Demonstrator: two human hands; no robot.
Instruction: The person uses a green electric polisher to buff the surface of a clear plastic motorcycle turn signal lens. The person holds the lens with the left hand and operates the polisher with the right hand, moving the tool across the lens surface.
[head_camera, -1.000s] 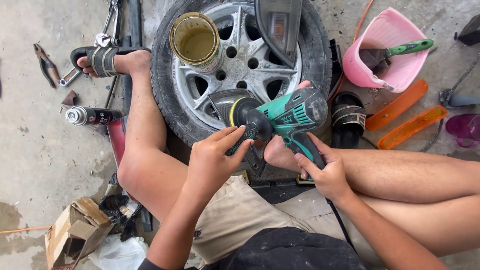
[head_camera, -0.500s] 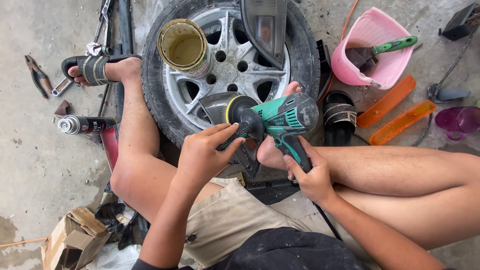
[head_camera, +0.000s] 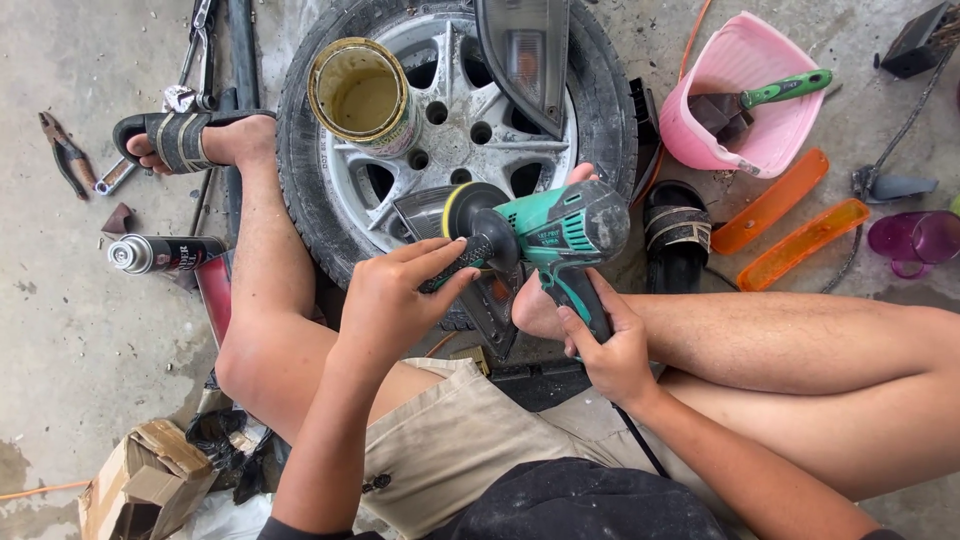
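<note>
The left hand (head_camera: 395, 300) is gripping the black side handle of a green polisher (head_camera: 545, 235), while the right hand (head_camera: 610, 350) is clasping its rear grip. The polisher is hovering over the wheel (head_camera: 450, 130), just below the open tin (head_camera: 362, 95) standing on the wheel.

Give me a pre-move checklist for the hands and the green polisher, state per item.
1. Right hand wrapped around the rear handle of the green handheld power polisher: ok.
2. Left hand on the black side grip: ok, fingers closed round it.
3. Yellow-edged round polishing pad seated flat on the dark lamp lens: cannot tell, contact is hidden.
4. Open yellowish tin can standing upright on the silver alloy wheel, apart from the pad: ok.
5. Black power cord free of the legs: not ok, it runs across the lap.
6. Pad spinning or stopped: cannot tell.
</note>
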